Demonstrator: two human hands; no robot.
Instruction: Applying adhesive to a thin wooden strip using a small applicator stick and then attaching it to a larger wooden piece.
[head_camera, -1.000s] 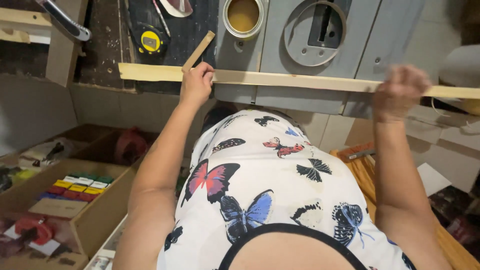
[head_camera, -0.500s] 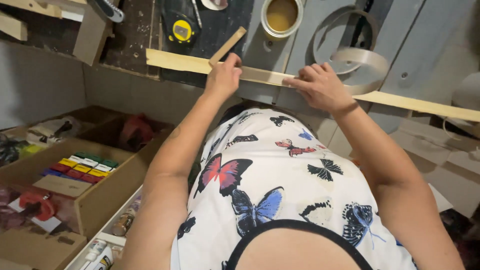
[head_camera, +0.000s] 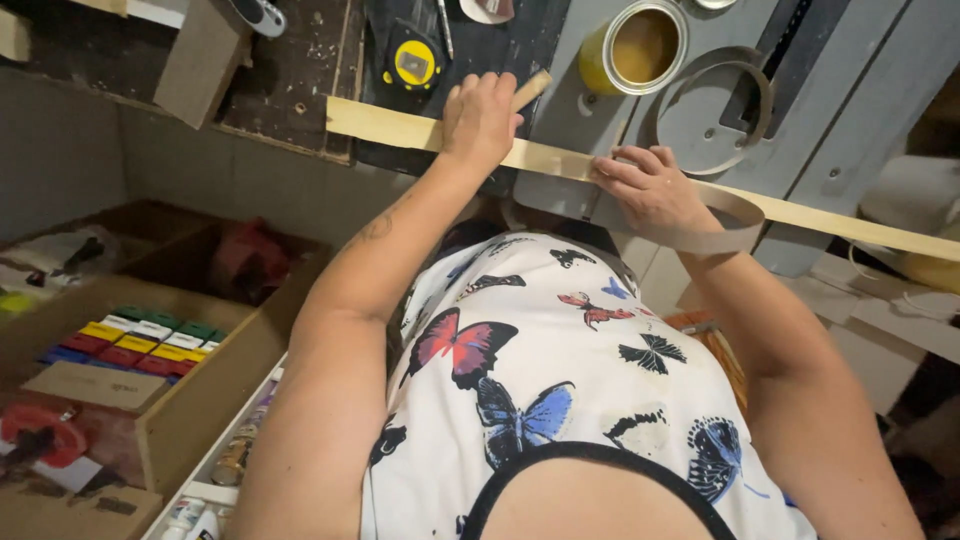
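Workbench (head_camera: 300, 90) fills the top of your view, dark and scuffed, meeting a grey saw table (head_camera: 860, 90) on your right, and a long wooden strip (head_camera: 560, 160) lies across the near edge of both, running from upper left down to the far right. It looks thin, light and stiff along its length, likely to bow or wobble at the free ends, so holding it near the middle, as you do, seems the steadier choice. Your left hand (head_camera: 482, 118) lies flat on top of the strip, fingers curled over it and pressing down. Your right hand (head_camera: 650, 185) sits just beside it on the same strip, fingers spread and laid over the near edge; a thin curved band (head_camera: 730, 225) loops below that hand, touching it, and whether you are pinching it I cannot tell. Behind the strip stand an open tin (head_camera: 640, 45) of yellowish liquid and a yellow tape measure (head_camera: 412, 62). Boxes (head_camera: 130, 345) of coloured blocks sit low on your left.
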